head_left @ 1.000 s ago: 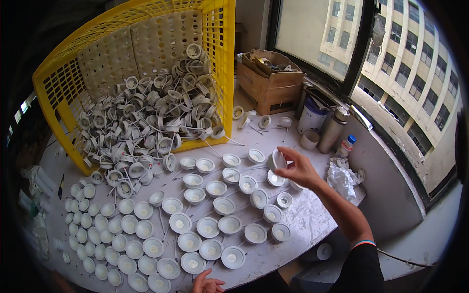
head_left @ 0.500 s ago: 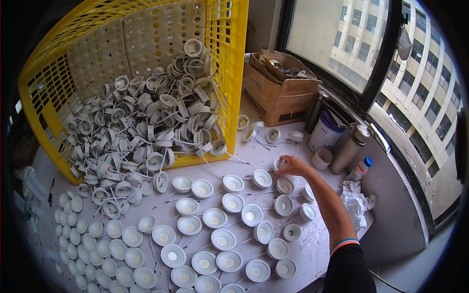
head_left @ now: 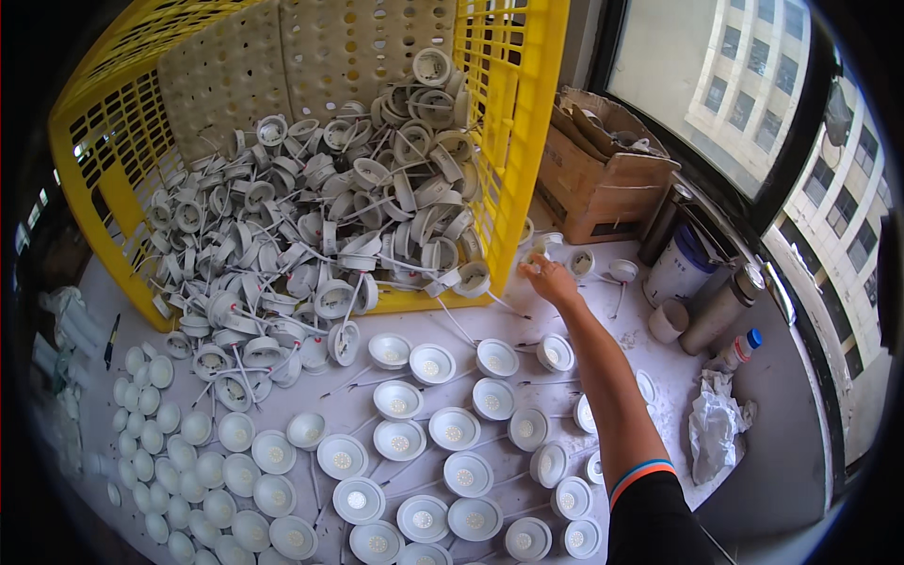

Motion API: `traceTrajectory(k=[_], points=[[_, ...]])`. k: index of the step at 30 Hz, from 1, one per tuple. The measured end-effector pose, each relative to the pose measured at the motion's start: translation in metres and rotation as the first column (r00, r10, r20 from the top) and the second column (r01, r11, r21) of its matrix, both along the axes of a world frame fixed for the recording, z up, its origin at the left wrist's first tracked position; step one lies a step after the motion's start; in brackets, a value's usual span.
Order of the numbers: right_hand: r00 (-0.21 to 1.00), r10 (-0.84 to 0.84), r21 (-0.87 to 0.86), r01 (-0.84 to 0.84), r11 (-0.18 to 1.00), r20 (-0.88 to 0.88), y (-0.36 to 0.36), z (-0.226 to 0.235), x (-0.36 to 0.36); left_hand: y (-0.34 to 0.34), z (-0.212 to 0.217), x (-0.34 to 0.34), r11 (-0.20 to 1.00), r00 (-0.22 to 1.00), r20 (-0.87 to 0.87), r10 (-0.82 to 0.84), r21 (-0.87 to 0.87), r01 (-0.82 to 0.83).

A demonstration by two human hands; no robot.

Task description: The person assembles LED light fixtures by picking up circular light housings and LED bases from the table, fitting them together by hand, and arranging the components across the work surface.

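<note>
White round plastic lamp fitting (head_left: 537, 252) half hidden under my right hand (head_left: 549, 279), fingers curled onto it beside yellow lattice crate (head_left: 513, 141); left hand out of frame

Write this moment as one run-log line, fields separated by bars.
right hand reaching at white lamp fittings | beside yellow crate | left hand not visible

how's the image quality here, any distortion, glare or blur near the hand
Head view: strong fisheye bend, so the yellow crate and window frame curve toward a dark vignetted rim; daylight from the window falls evenly, with soft shadows on the white table; the building outside looks pale and slightly washed out; the right hand by the small white fixtures is sharp enough, fingers slightly soft.
</note>
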State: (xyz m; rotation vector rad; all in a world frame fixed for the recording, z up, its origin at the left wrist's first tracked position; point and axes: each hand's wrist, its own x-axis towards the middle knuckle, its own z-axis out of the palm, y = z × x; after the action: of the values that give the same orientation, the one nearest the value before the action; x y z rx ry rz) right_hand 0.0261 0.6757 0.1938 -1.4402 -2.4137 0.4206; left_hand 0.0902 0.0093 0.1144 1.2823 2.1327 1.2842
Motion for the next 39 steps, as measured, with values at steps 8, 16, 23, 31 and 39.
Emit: traceTrajectory(k=[8,16,23,31,39], points=[[0.956,0.069,0.297,0.019,0.955,-0.285,0.010,0.004,0.063,0.005,0.018,0.019,0.973,0.985,-0.096,0.144,0.193,-0.123],[0.606,0.174,-0.085,-0.374,0.924,-0.776,-0.150,0.120,0.153,0.013,0.072,0.004,0.956,0.987,-0.082,0.141,0.271,-0.114],[0.244,0.712,-0.209,-0.968,0.138,-0.659,-0.384,0.165,0.196,-0.009,0.159,0.010,0.808,0.969,0.205,-0.140,0.589,-0.008],[-0.039,0.901,-0.323,-0.926,-0.196,-0.433,-0.505,0.163,0.155,-0.043,0.174,0.005,0.917,0.734,0.597,-0.322,0.003,0.400],[-0.049,0.961,-0.233,-0.966,-0.115,-0.272,-0.513,0.129,0.164,-0.066,0.139,0.013,0.908,0.591,0.793,-0.147,-0.128,0.398]])
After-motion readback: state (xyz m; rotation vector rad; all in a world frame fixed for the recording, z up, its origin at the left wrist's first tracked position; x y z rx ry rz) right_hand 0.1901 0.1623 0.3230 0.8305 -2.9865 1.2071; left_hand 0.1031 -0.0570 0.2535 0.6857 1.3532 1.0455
